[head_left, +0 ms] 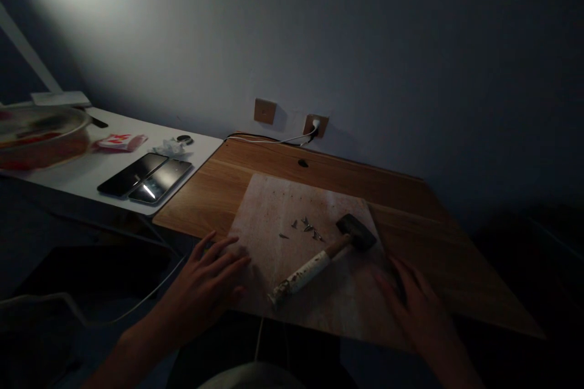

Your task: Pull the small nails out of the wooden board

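My left fingers (237,266), right fingers (411,279) spread, empty; hammer (318,263) at left's three o'clock, handle nearer left, axis eight-to-two.

Light is coming from the far left, brightening the plain pale wall (292,42); the right is lying dim, a flat black-glass phone (162,180) is glaring, a round clear-plastic tub (55,149) is blurring.
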A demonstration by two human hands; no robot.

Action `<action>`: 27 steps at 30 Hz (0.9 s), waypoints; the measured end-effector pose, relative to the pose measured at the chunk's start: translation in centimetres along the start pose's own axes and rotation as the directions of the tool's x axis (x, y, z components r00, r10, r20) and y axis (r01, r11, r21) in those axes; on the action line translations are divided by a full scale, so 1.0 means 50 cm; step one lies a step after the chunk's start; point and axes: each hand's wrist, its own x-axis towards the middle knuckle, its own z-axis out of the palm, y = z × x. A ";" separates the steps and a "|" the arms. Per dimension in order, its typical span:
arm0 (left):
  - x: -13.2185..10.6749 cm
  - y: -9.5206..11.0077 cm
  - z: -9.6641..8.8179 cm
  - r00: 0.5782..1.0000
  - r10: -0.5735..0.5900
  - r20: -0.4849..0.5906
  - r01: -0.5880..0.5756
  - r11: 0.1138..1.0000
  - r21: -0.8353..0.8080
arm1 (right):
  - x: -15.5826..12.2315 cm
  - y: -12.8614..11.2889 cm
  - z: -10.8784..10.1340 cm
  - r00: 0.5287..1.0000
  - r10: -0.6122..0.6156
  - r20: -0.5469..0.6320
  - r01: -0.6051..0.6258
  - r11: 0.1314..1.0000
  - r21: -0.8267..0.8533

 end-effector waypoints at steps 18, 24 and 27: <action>-0.006 -0.046 -0.034 0.971 -0.231 -0.057 0.235 0.969 0.080 | 0.004 -0.119 0.012 0.967 0.197 0.162 -0.228 0.953 0.198; -0.045 -0.115 -0.069 0.913 -0.402 -0.071 0.408 0.906 0.115 | -0.013 -0.183 0.047 0.973 0.057 0.225 -0.137 0.923 0.360; -0.055 -0.137 -0.080 0.883 -0.465 -0.069 0.470 0.873 0.130 | -0.018 -0.183 0.059 0.974 0.021 0.227 -0.113 0.910 0.399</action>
